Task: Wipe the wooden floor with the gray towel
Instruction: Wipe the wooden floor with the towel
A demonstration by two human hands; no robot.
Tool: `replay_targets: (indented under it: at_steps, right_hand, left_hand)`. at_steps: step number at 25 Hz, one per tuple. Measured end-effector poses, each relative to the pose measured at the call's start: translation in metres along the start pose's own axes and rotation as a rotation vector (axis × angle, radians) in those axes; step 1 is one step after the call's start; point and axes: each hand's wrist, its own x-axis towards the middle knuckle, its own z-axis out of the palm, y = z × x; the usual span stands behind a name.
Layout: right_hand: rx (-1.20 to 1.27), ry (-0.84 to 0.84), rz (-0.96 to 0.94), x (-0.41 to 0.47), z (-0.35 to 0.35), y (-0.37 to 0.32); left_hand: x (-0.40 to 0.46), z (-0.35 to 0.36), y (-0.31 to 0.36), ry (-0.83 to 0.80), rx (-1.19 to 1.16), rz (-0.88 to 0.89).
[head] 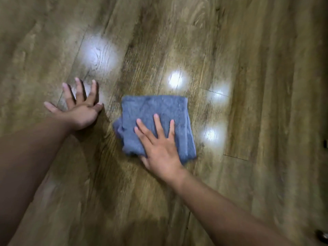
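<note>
Right hand hides part of the gray towel; floor edges blurred.

Wood-look plank floor, brown-green grain, w/ several bright light reflections near centre.

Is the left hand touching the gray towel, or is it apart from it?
Apart. The head view shows the left hand flat on the wooden floor, with bare floor between it and the gray towel.
</note>
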Motion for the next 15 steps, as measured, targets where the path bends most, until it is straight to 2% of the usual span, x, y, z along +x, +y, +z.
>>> replay_targets:
  at_steps: [3,7,12,15]
  right_hand:
    - [-0.031,0.007,-0.038,-0.076,0.014,0.031]
    - [-0.007,0.007,0.153,-0.107,0.008,0.105]
    - [0.141,0.107,0.587,-0.010,-0.012,0.170]
    - [0.232,0.141,0.701,0.078,-0.026,0.158]
  left_hand:
    - [-0.003,-0.004,0.001,-0.008,-0.001,0.010]
    - [-0.006,-0.004,0.006,0.009,-0.006,0.010]
    - [0.000,-0.003,0.002,0.017,0.014,0.022]
    - [0.002,0.000,-0.001,0.017,0.003,0.034]
